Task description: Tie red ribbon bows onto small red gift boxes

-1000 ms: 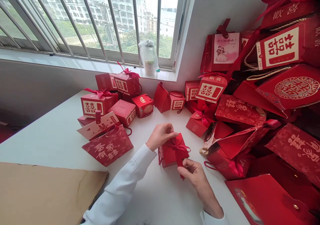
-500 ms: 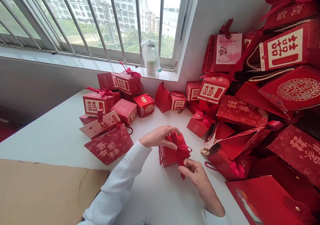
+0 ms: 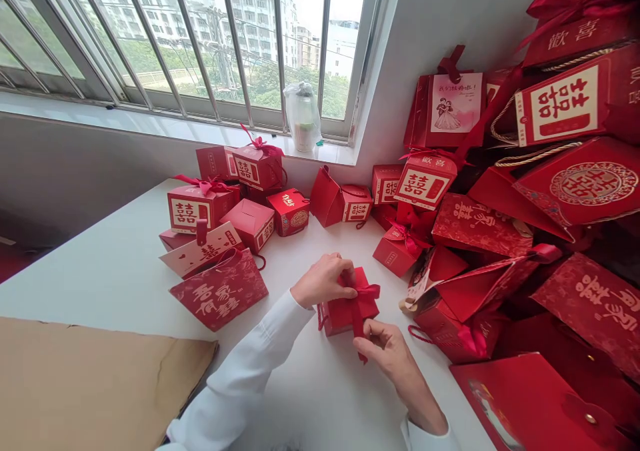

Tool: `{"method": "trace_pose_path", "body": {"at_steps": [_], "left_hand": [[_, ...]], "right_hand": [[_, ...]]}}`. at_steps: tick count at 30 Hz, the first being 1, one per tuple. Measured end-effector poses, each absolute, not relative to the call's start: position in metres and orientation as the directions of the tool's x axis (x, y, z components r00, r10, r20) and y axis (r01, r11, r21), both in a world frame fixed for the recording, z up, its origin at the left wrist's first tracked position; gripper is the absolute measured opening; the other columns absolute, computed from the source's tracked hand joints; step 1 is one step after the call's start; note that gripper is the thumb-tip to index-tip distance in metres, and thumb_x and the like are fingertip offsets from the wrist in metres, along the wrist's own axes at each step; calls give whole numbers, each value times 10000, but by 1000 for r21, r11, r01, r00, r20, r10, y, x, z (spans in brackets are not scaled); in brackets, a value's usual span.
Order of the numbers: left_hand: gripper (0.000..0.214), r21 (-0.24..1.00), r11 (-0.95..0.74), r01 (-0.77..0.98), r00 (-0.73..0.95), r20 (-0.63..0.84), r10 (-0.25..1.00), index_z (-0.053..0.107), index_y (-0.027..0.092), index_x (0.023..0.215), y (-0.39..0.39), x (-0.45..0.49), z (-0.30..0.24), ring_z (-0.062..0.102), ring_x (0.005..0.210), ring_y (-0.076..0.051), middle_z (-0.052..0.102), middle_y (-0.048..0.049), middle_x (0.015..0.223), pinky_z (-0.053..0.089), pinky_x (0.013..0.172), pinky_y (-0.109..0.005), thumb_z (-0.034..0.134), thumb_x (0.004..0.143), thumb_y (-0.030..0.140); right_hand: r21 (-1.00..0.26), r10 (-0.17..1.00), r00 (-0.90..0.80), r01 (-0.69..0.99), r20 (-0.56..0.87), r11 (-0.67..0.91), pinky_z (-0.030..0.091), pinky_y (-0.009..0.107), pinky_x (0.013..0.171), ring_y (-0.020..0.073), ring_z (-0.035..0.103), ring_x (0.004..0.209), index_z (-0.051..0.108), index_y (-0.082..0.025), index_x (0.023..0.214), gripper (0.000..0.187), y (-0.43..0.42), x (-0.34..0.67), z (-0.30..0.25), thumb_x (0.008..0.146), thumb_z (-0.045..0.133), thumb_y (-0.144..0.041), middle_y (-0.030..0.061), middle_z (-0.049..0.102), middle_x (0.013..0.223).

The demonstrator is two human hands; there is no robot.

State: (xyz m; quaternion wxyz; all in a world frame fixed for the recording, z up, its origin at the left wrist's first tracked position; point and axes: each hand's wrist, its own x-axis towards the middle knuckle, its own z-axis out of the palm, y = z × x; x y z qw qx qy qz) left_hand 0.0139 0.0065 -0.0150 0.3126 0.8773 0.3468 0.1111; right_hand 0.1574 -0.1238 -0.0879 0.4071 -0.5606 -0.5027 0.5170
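A small red gift box (image 3: 336, 315) stands on the white table, with a red ribbon (image 3: 369, 291) tied in a bow on its top and a cord handle at its left side. At the bow's left, my left hand (image 3: 327, 281) has thumb and fingers closed on the ribbon, over the box's top. My right hand (image 3: 383, 347), in front of the box, pinches a hanging tail of the same ribbon between thumb and forefinger. Part of the bow is hidden behind my left fingers.
Red gift boxes (image 3: 190, 211) crowd the table's back left. A tall heap of red boxes and bags (image 3: 483, 224) fills the right side. Cardboard (image 3: 100, 384) lies at the front left. On the sill of the barred window stands a bagged cup (image 3: 303, 117).
My left hand has closed from a spread grip over the bow to a pinch at its left. My right hand has drawn the ribbon tail slightly left and down.
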Motion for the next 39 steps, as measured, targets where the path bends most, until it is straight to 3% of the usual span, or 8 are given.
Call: {"method": "trace_pose_path", "body": {"at_steps": [7, 11, 17, 20, 23, 28, 33, 39], "left_hand": [[193, 653, -566, 503, 752, -8, 659, 622, 175, 787, 11, 9, -14, 542, 816, -169, 622, -16, 836, 403, 690, -232, 681, 716, 345], [276, 701, -545, 460, 752, 18, 659, 607, 183, 858, 17, 2, -12, 535, 716, -141, 620, -6, 779, 388, 640, -229, 516, 844, 443], [149, 683, -490, 541, 659, 18, 752, 573, 193, 877, 13, 7, -14, 545, 679, -140, 643, 3, 735, 380, 603, -225, 465, 853, 293], [156, 676, -492, 548, 647, 30, 762, 553, 198, 921, 10, 10, -15, 541, 674, -138, 655, 8, 744, 388, 597, -223, 447, 808, 181], [183, 688, -481, 543, 644, 26, 765, 544, 191, 936, 10, 9, -14, 537, 643, -136, 651, 7, 722, 390, 588, -227, 406, 817, 175], [195, 734, -387, 559, 601, -37, 799, 537, 192, 917, 7, 11, -13, 577, 669, -151, 666, -2, 729, 425, 614, -239, 436, 858, 349], [173, 733, -386, 560, 594, -30, 804, 526, 204, 961, 6, 13, -15, 600, 765, -159, 686, -3, 820, 444, 662, -243, 517, 789, 218], [199, 819, -358, 448, 626, -2, 780, 517, 181, 984, 11, 8, -15, 592, 726, -145, 670, -19, 800, 434, 643, -232, 535, 789, 219]], "right_hand": [[-941, 971, -99, 286, -218, -182, 324, 234, 564, 112, 430, 565, 505, -178, 572, 214, -126, 160, -78, 757, 566, -268, -34, 513, 568], [-867, 973, -72, 472, -218, -159, 332, 230, 541, 129, 489, 606, 616, -189, 669, 223, -131, 174, -64, 773, 614, -386, -20, 583, 653], [-804, 948, 300, 587, 107, -95, 439, 261, 599, 168, 564, 723, 569, -213, 1052, 328, -119, 188, -49, 814, 574, -438, 39, 625, 887], [-728, 934, 208, 682, 289, 74, 474, 306, 720, 204, 565, 929, 540, -238, 1163, 371, -103, 186, -46, 812, 590, -346, 69, 587, 1129], [-673, 932, 59, 708, 358, 214, 455, 363, 835, 228, 531, 1053, 555, -254, 1160, 346, -89, 182, -45, 817, 593, -289, 62, 586, 1173], [-665, 942, -3, 707, 336, 240, 452, 363, 778, 231, 555, 921, 639, -233, 1008, 195, -77, 176, -46, 818, 596, -243, 49, 665, 975], [-710, 955, 18, 673, 298, 208, 440, 328, 739, 210, 554, 823, 650, -225, 840, 67, -77, 173, -48, 823, 587, -238, 29, 665, 847], [-811, 984, 40, 572, 174, 120, 444, 329, 814, 204, 596, 896, 605, -248, 1070, 333, -78, 174, -48, 749, 673, -302, 20, 665, 1006]]}}
